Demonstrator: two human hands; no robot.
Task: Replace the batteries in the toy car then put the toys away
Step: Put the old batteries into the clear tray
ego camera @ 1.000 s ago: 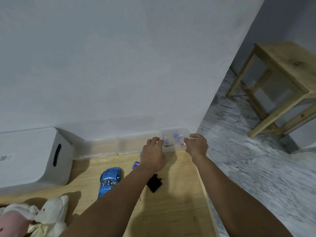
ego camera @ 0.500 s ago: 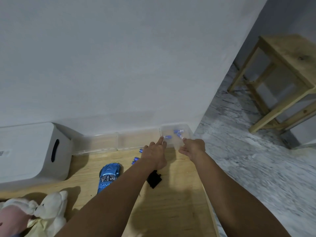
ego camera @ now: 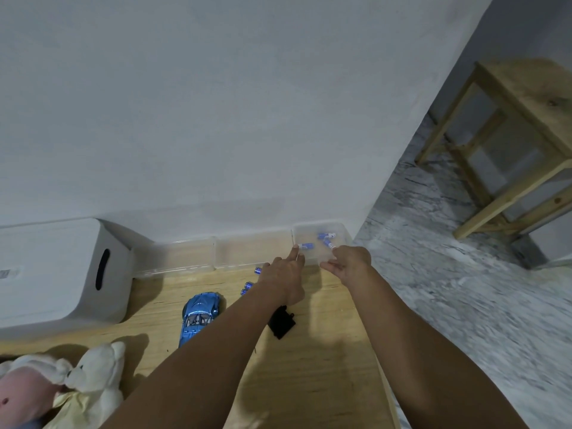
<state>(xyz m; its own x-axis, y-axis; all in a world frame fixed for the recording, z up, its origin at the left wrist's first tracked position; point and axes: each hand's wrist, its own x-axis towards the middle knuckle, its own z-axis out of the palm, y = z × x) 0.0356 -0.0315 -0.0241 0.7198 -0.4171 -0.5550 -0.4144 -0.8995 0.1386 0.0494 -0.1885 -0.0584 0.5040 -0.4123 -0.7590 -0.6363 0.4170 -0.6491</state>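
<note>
Both arms are stretching to the far right corner of the wooden surface, where a small clear plastic box is sitting against the wall with three blue batteries lying loose inside. The left hand is pointing its index finger at the box's near left corner, other fingers loosely bent, gripping nothing. The right hand is resting at the near right edge with fingers curled; whether it is pinching the rim or one of the batteries, I cannot tell.

The risks, as I judge them: the box looks light and is sitting right at the corner of the surface, so a pull or a nudge from either hand could be tipping it over the right edge onto the marble floor and scattering the cells. A round battery slipping from the fingertips would be rolling away too. And more blue batteries are lying loose on the surface just left of the left wrist; mixing them with the ones in the box would be spoiling the swap.

The blue toy car is lying well back from both hands, to the left of the left forearm, untouched. A black piece, possibly its battery cover, is peeking out from under that forearm, between car and box.
</note>
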